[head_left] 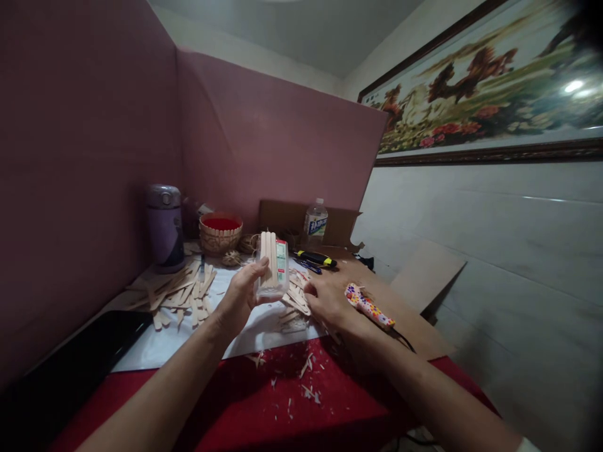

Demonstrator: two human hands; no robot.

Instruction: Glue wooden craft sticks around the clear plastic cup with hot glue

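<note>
My left hand grips a clear plastic box with a green-and-red label, its thumb pressing wooden craft sticks upright against the front. To the right, my right hand reaches down at a pile of loose craft sticks. Its fingers are curled at the pile's edge, and whatever is between the fingertips is hidden. Another scatter of craft sticks lies on the white sheet left of my left hand.
Behind stand a purple flask, a stick-sided bowl with a red inside and a plastic bottle. A yellow-black cutter, a pen and a flower-patterned glue gun lie right. Wood scraps litter the red cloth.
</note>
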